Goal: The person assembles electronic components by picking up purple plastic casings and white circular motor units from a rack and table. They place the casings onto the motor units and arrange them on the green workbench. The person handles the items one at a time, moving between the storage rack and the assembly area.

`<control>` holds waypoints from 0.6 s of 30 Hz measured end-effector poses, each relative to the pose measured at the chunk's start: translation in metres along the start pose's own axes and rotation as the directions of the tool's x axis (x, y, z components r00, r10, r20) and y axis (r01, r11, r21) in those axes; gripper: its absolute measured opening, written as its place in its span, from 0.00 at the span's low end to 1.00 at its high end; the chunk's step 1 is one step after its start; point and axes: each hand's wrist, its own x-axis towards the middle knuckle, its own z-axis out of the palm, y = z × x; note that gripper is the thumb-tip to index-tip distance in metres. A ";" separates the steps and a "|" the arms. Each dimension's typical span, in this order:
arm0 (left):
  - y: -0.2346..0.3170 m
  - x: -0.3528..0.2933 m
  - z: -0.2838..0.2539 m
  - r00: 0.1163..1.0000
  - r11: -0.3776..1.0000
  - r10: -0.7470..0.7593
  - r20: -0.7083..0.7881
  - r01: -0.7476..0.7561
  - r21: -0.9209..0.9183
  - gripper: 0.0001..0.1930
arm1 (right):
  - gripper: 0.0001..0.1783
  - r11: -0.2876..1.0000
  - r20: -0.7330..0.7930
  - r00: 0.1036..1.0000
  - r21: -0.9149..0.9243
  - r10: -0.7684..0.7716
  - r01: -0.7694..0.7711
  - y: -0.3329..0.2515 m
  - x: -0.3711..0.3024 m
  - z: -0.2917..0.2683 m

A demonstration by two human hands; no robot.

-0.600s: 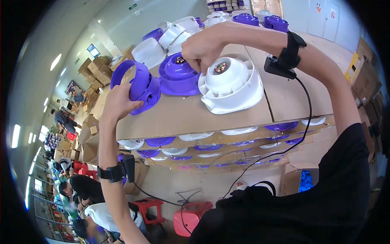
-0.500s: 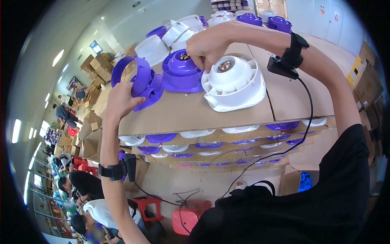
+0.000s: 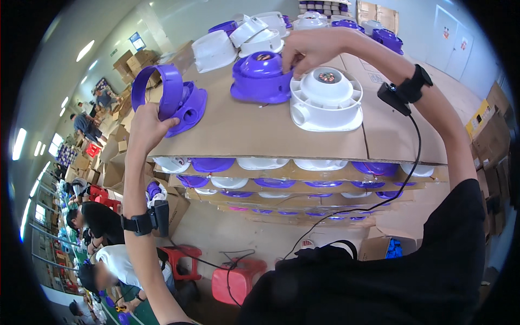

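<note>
My left hand (image 3: 146, 129) is closed around the near edge of a purple round plastic housing (image 3: 172, 92), whose open ring stands upright, and my thumb reaches toward its flat base (image 3: 196, 111). Over the cardboard, my right hand (image 3: 313, 50) reaches down with curled fingers between a domed purple housing (image 3: 260, 86) and a white finned housing (image 3: 326, 105). The fingertips are at the facing rims of these two; which one they grip cannot be made out. Both domes have copper-coloured windings at the top.
Cardboard sheets (image 3: 260, 140) separate stacked layers of purple and white housings (image 3: 273, 182). More white housings (image 3: 214, 51) are piled at the back left. Red stools (image 3: 238, 281) stand below. Co-workers (image 3: 103, 225) sit at the left. A black cable (image 3: 418, 141) hangs from my right wrist.
The left hand has shifted left with its purple housing, widening the gap to the domed purple one. My right hand has slid a little right, fingers still curled. The whole view has shifted slightly.
</note>
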 end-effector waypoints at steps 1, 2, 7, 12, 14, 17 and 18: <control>0.000 -0.001 0.003 0.999 0.999 0.027 -0.020 -0.026 0.048 0.16 | 0.14 0.999 0.040 0.998 -0.024 0.045 -0.044 -0.004 0.001 -0.005; -0.001 -0.001 0.009 0.999 0.997 0.027 -0.031 -0.025 0.070 0.17 | 0.16 1.000 0.052 0.999 0.020 0.003 -0.004 -0.004 0.000 -0.007; 0.010 -0.001 0.006 1.000 0.997 -0.023 -0.011 0.024 0.067 0.17 | 0.17 0.984 -0.034 0.986 -0.074 0.162 -0.164 -0.057 -0.001 -0.001; 0.015 -0.004 0.005 0.999 0.998 0.008 -0.034 -0.006 0.062 0.16 | 0.19 0.882 -0.302 0.935 -0.370 0.183 -0.293 -0.097 -0.002 0.033; 0.006 -0.005 0.008 0.994 0.995 0.078 -0.073 -0.073 0.072 0.15 | 0.19 0.856 -0.358 0.919 -0.410 0.166 -0.314 -0.111 0.000 0.044; 0.001 -0.006 0.010 0.989 0.993 0.100 -0.109 -0.093 0.071 0.14 | 0.19 0.817 -0.362 0.901 -0.427 0.237 -0.387 -0.115 0.002 0.048; 0.003 -0.007 0.010 0.989 0.993 0.099 -0.110 -0.091 0.074 0.14 | 0.19 0.823 -0.352 0.901 -0.410 0.255 -0.394 -0.119 0.001 0.050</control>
